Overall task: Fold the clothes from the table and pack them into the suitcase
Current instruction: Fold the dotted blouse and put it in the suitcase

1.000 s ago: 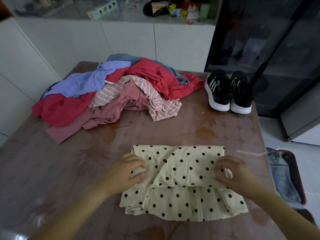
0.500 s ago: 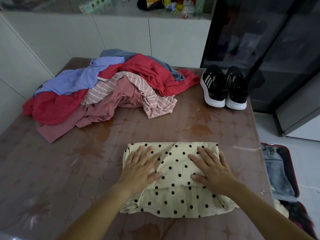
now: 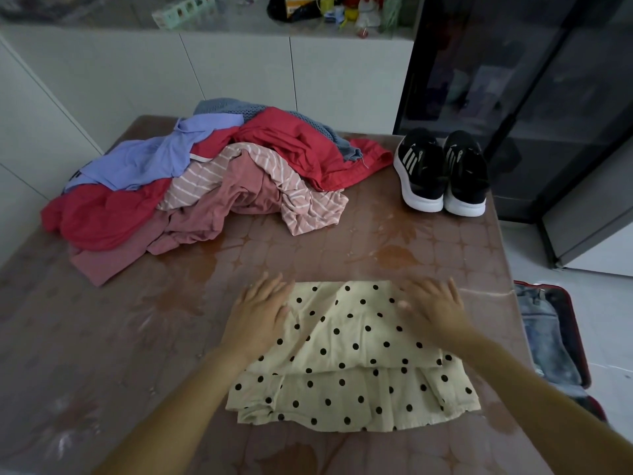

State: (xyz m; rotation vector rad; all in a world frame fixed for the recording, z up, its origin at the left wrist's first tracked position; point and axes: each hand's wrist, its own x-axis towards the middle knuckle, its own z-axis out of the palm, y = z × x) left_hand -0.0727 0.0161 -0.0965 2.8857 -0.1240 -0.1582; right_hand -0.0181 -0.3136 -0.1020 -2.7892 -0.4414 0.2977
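A cream garment with black polka dots (image 3: 349, 358) lies folded on the brown table (image 3: 144, 337) near its front edge. My left hand (image 3: 262, 313) lies flat on the garment's upper left corner, fingers spread. My right hand (image 3: 435, 305) lies flat on the upper right corner, fingers straight and slightly blurred. A heap of unfolded clothes (image 3: 212, 180) in red, pink, striped and lilac sits at the back left of the table. The open red suitcase (image 3: 551, 341) is on the floor at the right, with a denim item inside.
A pair of black sneakers with white soles (image 3: 443, 173) stands at the table's back right corner. White cabinets run behind the table, and a dark glass-fronted cabinet (image 3: 513, 97) stands at the right. Bare tabletop lies between the heap and the folded garment.
My hands first gripped the garment's sides, then flattened on its middle. Now both have slid outward to the upper corners, smoothing the fold.
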